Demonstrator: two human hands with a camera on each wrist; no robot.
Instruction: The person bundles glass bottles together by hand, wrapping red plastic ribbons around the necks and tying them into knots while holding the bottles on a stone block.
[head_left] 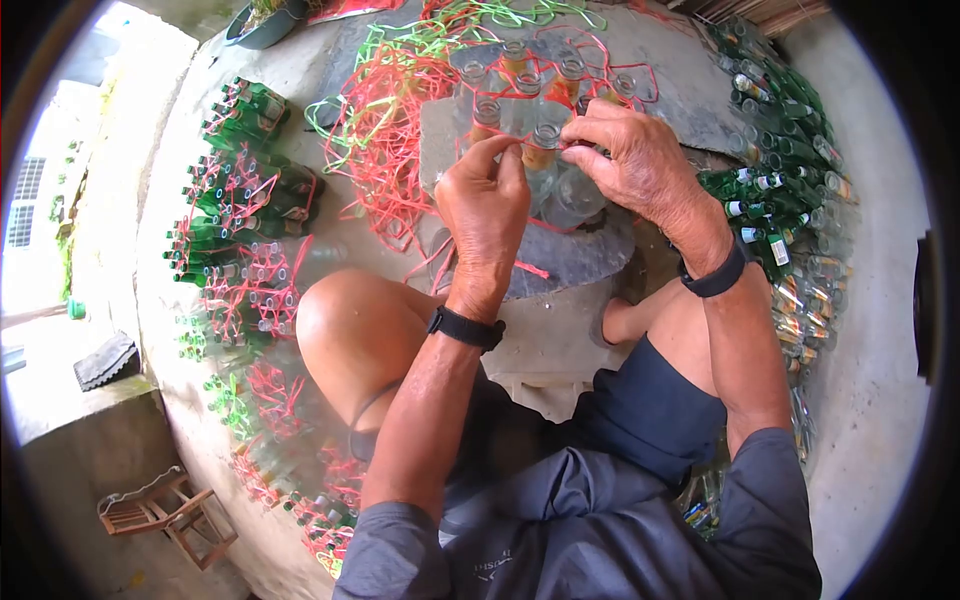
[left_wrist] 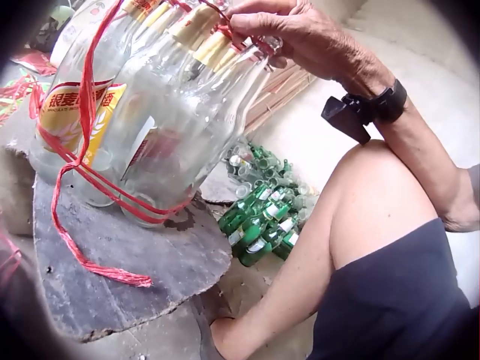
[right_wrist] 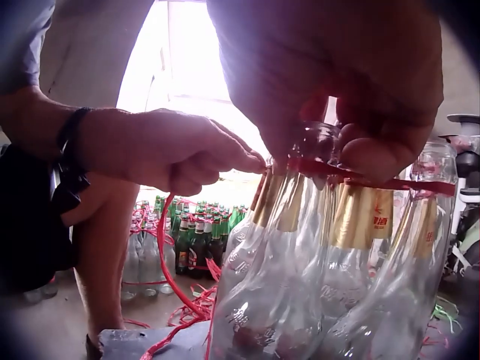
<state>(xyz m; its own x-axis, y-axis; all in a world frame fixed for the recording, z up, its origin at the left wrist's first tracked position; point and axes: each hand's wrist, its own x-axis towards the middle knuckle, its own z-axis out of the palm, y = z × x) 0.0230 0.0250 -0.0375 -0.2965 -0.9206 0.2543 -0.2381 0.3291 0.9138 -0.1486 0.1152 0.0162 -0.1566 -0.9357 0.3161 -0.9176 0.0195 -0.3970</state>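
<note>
A bundle of clear glass bottles (head_left: 570, 190) with gold neck labels stands upright on a dark slab (left_wrist: 135, 270); red twine (left_wrist: 112, 196) circles it low down. At the bottle necks, the left hand (head_left: 485, 205) pinches red twine between thumb and fingertips, also seen in the right wrist view, left hand (right_wrist: 169, 150). The right hand (head_left: 635, 160) curls its thumb and fingers on the red twine (right_wrist: 330, 171) beside a bottle mouth. In the left wrist view the right hand (left_wrist: 304, 37) is at the bottle tops. A loose twine end lies on the slab.
Tangled red and green twine (head_left: 390, 130) lies left of the bundle. Green bottles (head_left: 245, 110) and tied clear ones stand at the left; more green bottles (head_left: 785, 130) lie piled along the right wall. A small wooden stool (head_left: 170, 515) is at lower left.
</note>
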